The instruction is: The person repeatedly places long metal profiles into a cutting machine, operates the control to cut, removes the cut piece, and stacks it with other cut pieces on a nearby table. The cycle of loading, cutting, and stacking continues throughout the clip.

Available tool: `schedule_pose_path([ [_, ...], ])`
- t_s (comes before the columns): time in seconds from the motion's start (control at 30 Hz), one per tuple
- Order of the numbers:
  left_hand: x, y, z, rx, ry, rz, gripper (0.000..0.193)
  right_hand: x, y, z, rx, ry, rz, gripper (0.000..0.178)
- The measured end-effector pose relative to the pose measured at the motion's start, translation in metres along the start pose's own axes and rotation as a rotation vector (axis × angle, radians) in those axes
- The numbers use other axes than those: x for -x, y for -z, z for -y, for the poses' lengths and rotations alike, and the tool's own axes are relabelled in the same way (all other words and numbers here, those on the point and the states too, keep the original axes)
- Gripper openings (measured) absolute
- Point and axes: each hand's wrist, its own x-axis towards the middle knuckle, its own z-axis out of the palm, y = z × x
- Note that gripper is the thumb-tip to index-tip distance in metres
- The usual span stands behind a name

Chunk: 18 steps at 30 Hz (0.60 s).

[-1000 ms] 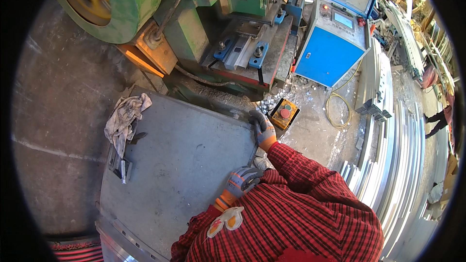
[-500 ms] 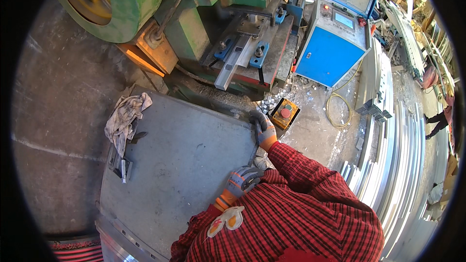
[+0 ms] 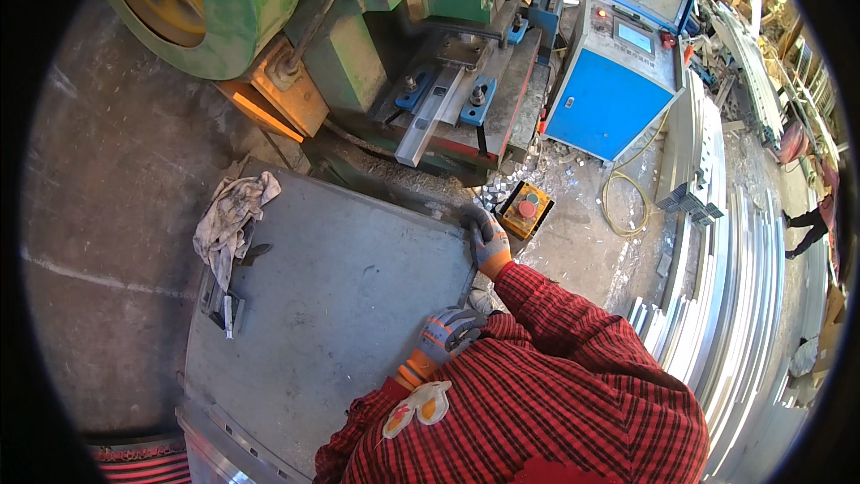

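Observation:
My right hand (image 3: 488,242), in a grey and orange glove, rests at the right corner of the grey metal table (image 3: 331,251). Its fingers are bent, and whether they grip the edge cannot be made out. Just beyond it stands a yellow control box (image 3: 527,207) with a red and a green button. My left hand (image 3: 445,338), gloved alike, lies by the table's near right edge against my checked shirt, fingers curled and partly hidden. Ahead, a rectangular metal tube (image 3: 425,128) lies in the die of a green press (image 3: 345,58), between blue clamps (image 3: 477,100), its near end sticking out.
A stained rag (image 3: 231,215) and small metal pieces (image 3: 228,312) lie on the table's left side. A blue and grey control cabinet (image 3: 605,94) stands right of the press. Long metal profiles (image 3: 735,305) are stacked at right. Metal scraps (image 3: 569,170) litter the floor; a person (image 3: 820,215) stands far right.
The press's upper part has come down toward the die, covering posts that showed before. Both my hands and the tube stay where they were. The person at far right has shifted slightly.

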Motion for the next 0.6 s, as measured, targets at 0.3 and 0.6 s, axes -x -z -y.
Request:
schedule_pose_path([
  [0.3,-0.006,0.006,-0.009,0.003,-0.007,-0.020,0.036,0.001,0.001,0.003,-0.008,-0.021,0.024,0.029],
  [0.6,-0.015,0.015,-0.022,-0.077,-0.087,-0.059,0.027,0.001,0.001,0.008,-0.004,-0.032,-0.010,0.029],
])
